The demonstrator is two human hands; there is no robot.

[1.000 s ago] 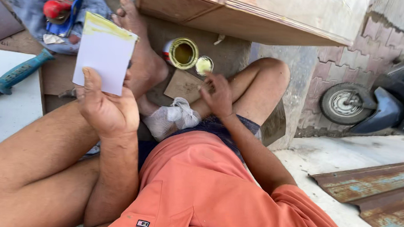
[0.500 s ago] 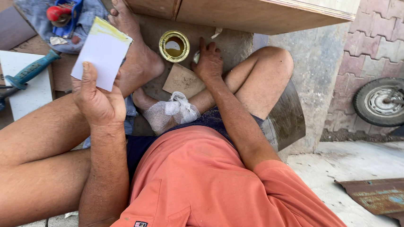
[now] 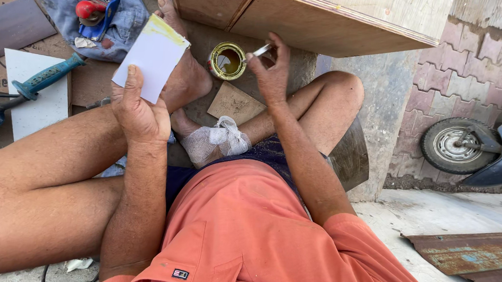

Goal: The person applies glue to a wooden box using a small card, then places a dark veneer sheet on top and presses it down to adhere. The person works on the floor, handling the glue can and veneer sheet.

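Since a moment ago, the right hand (image 3: 274, 72) has risen from beside the knee to pinch a thin pale stick (image 3: 261, 50) whose tip sits at the open glue can (image 3: 227, 60) (at nine o'clock of that hand). At the can's eight o'clock, the left hand (image 3: 138, 112) grips a white card (image 3: 154, 57), yellow-smeared along its top edge, above a bare foot (image 3: 186, 74).

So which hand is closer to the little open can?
The right hand. It sits just beside the open can, holding a small tool at its rim. The left hand is farther off, holding a white piece.
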